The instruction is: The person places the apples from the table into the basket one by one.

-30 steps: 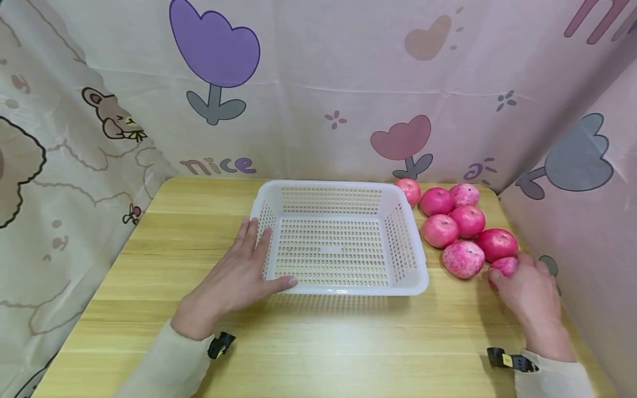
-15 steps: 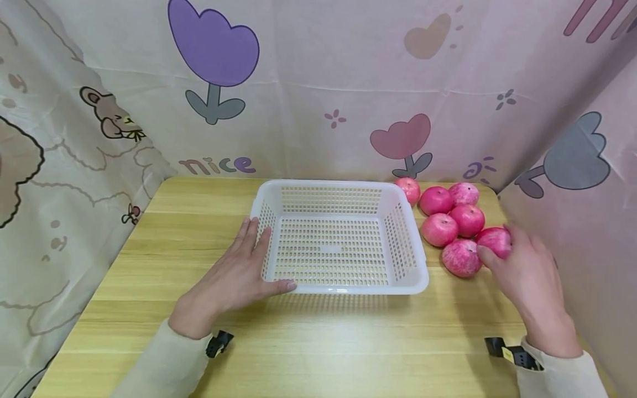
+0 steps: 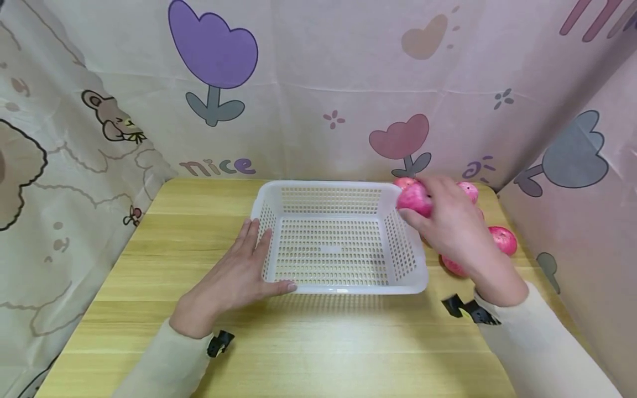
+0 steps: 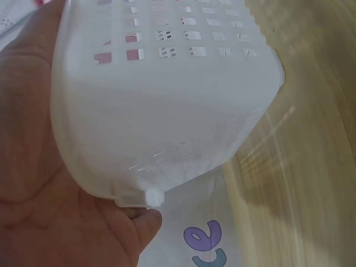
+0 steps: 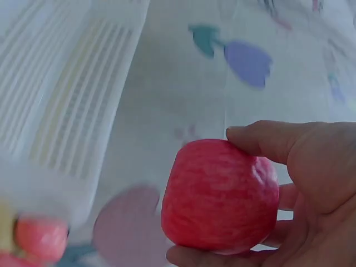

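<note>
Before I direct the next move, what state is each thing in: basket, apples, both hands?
Basket: upright on the table, no apples inside.
Held apple: off the table, seen against the basket's far right corner.
Other apples: on the table to the basket's right, partly hidden.
Left hand: fingers straight, touching the basket's left rim, thumb on the near rim.
Right hand: gripping one apple.

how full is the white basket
The white basket is empty: the head view shows its slotted floor bare, and the right hand holds an apple near its rim.
</note>
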